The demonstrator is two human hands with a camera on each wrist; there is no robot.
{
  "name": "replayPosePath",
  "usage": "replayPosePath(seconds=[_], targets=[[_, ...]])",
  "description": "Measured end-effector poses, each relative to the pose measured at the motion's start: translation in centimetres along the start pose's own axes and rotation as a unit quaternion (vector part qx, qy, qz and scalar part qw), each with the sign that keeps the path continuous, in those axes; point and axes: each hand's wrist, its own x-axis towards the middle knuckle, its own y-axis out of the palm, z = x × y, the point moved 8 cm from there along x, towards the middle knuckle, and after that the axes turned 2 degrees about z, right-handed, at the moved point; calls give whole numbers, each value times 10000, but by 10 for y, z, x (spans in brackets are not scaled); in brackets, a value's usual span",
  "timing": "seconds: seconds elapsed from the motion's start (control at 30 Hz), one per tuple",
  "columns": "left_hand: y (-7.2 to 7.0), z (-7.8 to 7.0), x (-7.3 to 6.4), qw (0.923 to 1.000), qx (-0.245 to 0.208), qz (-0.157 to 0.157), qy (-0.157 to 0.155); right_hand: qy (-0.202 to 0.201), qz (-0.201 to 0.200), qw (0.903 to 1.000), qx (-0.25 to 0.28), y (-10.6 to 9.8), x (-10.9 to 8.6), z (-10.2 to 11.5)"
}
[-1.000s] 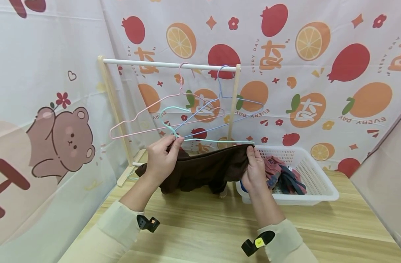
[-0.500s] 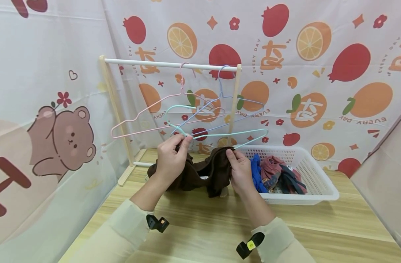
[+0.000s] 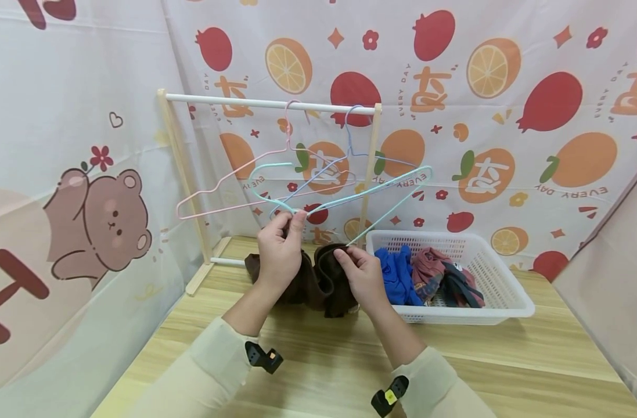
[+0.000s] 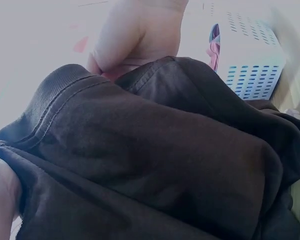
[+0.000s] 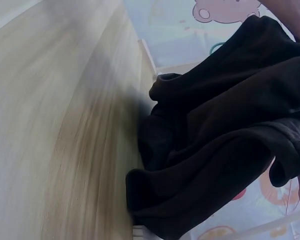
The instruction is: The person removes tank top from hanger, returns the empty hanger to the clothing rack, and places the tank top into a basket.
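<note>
A mint-green hanger (image 3: 252,179) is held tilted in front of the rack, its hook to the left and one arm rising to the right. My left hand (image 3: 280,247) pinches it below the hook, together with the dark brown shirt (image 3: 308,287). Lower and to the right, my right hand (image 3: 364,276) pinches the shirt's edge, where the hanger's lower bar runs down. A ribbed, stitched band shows on the shirt (image 4: 140,140) in the left wrist view. Folds of the shirt (image 5: 225,125) droop near the tabletop in the right wrist view. The hanger's other arm is hidden.
Behind my hands stands a rack with a white rail (image 3: 219,100), bearing a pink hanger (image 3: 229,174) and a blue hanger (image 3: 396,159). A white basket (image 3: 498,278) at right contains a blue garment (image 3: 399,276) and other crumpled clothes. The tabletop (image 3: 318,360) is wooden.
My right hand has moved left and slightly down with the shirt's edge, bunching the cloth that was stretched. The mint hanger's right arm has risen clear of the shirt. My left hand has shifted slightly right.
</note>
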Motion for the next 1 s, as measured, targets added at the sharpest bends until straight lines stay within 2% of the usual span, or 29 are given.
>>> replayPosePath(seconds=[0.07, 0.13, 0.27, 0.37, 0.43, 0.5, 0.6, 0.67, 0.77, 0.87, 1.0], targets=[[0, -7, 2, 10000, 28, -40, -66, 48, -49, 10000, -46, -1, 1, -3], [-1, -7, 3, 9999, 80, -91, -112, 83, -159, 9998, -3, -3, 4, -10], [-3, 14, 4, 9991, 142, -220, -320, -123, -526, 9985, -18, -7, 7, -23], [-4, 27, 4, 9983, 129, -322, -462, -674, -888, 9932, -326, -9, 2, -15], [-4, 30, 4, 9978, 129, -388, -518, -1229, -1114, 9840, -652, -8, -3, -4], [-4, 29, 4, 9972, 127, -457, -583, -1861, -1219, 9698, -1001, -4, -8, 9], [-2, 23, 4, 9959, 115, -551, -711, -2628, -1018, 9491, -1409, 8, -15, 22], [-1, 16, 4, 9951, 75, -639, -757, -2900, -757, 9403, -1611, 18, -17, 27], [0, 14, 5, 9937, 4, -782, -806, -3021, -467, 9322, -1936, 29, -20, 26], [0, 26, 4, 9922, -107, -881, -879, -2907, -402, 9308, -2177, 35, -20, 20], [1, 40, 4, 9912, -311, -893, -927, -2543, -354, 9450, -2026, 35, -15, 12]])
